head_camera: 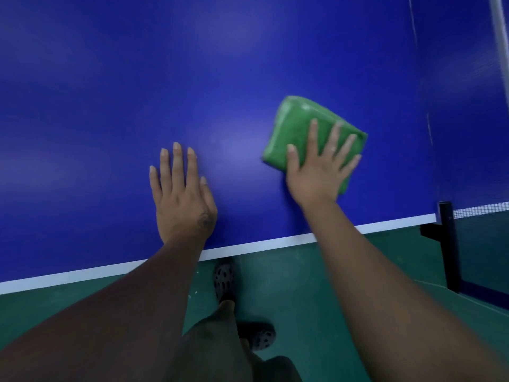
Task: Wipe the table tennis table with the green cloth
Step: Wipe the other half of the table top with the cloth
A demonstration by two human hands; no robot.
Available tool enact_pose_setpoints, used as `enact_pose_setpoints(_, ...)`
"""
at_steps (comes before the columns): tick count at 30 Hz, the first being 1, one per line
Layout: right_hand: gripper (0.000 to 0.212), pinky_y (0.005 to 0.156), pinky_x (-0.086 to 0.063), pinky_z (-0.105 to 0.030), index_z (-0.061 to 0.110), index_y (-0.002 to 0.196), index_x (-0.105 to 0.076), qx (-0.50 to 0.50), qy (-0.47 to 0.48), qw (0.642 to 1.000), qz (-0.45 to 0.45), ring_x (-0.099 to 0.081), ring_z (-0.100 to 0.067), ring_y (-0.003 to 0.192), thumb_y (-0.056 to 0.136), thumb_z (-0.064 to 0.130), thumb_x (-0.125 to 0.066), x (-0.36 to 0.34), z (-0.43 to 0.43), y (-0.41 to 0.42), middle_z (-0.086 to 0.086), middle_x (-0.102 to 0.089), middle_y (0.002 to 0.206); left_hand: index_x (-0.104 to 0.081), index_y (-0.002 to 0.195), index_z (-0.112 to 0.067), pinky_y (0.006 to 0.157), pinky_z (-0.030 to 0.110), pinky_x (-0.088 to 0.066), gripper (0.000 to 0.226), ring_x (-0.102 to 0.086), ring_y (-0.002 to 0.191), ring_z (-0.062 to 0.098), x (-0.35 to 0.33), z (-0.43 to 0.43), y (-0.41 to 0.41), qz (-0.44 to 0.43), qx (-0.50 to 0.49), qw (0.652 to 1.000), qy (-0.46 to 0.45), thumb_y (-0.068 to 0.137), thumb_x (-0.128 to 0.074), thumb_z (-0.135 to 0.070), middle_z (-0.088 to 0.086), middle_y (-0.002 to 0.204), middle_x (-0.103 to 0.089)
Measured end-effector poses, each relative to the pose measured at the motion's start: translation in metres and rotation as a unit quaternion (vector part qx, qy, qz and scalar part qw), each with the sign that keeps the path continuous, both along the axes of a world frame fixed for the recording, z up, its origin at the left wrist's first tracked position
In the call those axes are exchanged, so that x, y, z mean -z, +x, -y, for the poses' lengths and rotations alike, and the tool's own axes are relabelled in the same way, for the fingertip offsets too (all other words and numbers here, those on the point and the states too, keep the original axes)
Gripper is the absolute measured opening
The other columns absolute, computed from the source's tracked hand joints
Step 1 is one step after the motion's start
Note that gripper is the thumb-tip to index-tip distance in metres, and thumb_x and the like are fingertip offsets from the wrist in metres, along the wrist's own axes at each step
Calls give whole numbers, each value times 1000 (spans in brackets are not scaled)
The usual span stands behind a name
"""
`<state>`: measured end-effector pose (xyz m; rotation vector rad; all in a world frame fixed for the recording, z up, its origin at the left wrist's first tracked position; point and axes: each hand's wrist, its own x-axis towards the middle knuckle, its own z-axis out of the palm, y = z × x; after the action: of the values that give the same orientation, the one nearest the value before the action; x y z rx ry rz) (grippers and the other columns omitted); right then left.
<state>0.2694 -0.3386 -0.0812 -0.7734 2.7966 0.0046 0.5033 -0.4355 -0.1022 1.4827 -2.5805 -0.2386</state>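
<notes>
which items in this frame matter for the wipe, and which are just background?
In the job: green cloth, folded, pressed flat under the right hand; table tennis table; left hand resting flat on it.
Background: net post, net, floor, shoes.

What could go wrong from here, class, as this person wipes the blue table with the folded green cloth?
1. The right hand lies flat on the green cloth with straight fingers, no grip, so the cloth may slide out from under it.
2. The net post stands close on the right; a wide stroke might hit it.
3. The left hand rests bare on the table tennis table and may leave smears.
</notes>
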Motion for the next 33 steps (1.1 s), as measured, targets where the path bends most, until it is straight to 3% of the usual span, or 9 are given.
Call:
enact_pose_setpoints(5, 72, 131, -5, -71, 37, 174, -18, -172, -36, 984, -21, 1, -45, 167, 110, 70, -27, 2, -43, 65, -10, -2, 183, -27, 171, -11, 135, 56, -8, 59, -7, 168, 30, -2, 0, 0, -11, -3, 1000, 7, 115, -28, -31, 10, 181, -16)
enact_pose_setpoints(11, 74, 131, -10, -70, 40, 172, -24, -227, -35, 973, 17, 1, -37, 169, 107, 74, -38, -2, -166, 43, -2, -4, 184, -27, 170, -10, 136, 54, -5, 59, -7, 168, 30, -5, 0, -1, -12, -7, 1000, 10, 115, -31, -30, 9, 181, -15)
enact_pose_setpoints(14, 77, 133, -6, -67, 41, 172, -21, -182, 7, 983, 39, 7, -33, 169, 105, 77, -32, -11, -199, -3, 0, 1, 184, -26, 171, -10, 136, 54, -5, 59, -6, 169, 29, -5, 0, 0, -11, -6, 1000, 8, 115, -30, -30, 9, 181, -15)
enact_pose_setpoints(17, 81, 134, 2, -65, 43, 173, -12, -74, 26, 995, 58, 15, -29, 168, 102, 80, -23, -18, -196, -51, 1, 8, 183, -25, 171, -11, 136, 52, -4, 59, -5, 169, 28, -4, 0, 0, -15, -7, 1000, 5, 115, -29, -31, 8, 181, -14)
enact_pose_setpoints(20, 82, 132, 4, -68, 47, 172, 0, 29, 15, 998, 53, 17, -33, 167, 99, 83, -10, -15, -148, -83, 0, 14, 182, -27, 171, -12, 136, 52, -5, 58, -6, 169, 28, 0, 1, 0, -19, -7, 1000, -9, 116, -30, -30, 8, 181, -17)
enact_pose_setpoints(22, 82, 130, 5, -70, 47, 172, 5, 34, 9, 998, 45, 19, -38, 166, 98, 82, -5, -10, -100, -87, -4, 17, 182, -30, 170, -11, 136, 53, -7, 57, -8, 168, 28, -1, 2, 1, -19, -3, 1000, -10, 116, -31, -30, 9, 180, -19)
enact_pose_setpoints(28, 74, 130, 6, -71, 45, 173, -7, -184, -27, 983, 6, 10, -45, 167, 107, 75, -21, -1, -15, 2, -9, 7, 183, -50, 159, -3, 136, 51, -10, 51, -25, 165, 31, -5, -2, 2, -102, -15, 994, 21, 114, -36, -22, 13, 173, -38)
enact_pose_setpoints(31, 74, 131, 0, -69, 44, 173, -14, -272, -58, 960, 15, 6, -43, 168, 107, 77, -24, 3, -53, 35, -9, 1, 183, -55, 154, -1, 136, 50, -11, 50, -29, 163, 33, -9, -2, 5, -138, -28, 989, 55, 112, -38, -21, 15, 169, -43)
enact_pose_setpoints(33, 73, 131, -8, -68, 42, 171, -27, -314, -104, 944, 12, -4, -40, 168, 107, 76, -34, 3, -95, 35, -6, -11, 183, -50, 158, -3, 137, 48, -10, 53, -24, 165, 31, -15, -7, 2, -115, -37, 989, 80, 112, -39, -24, 14, 173, -37)
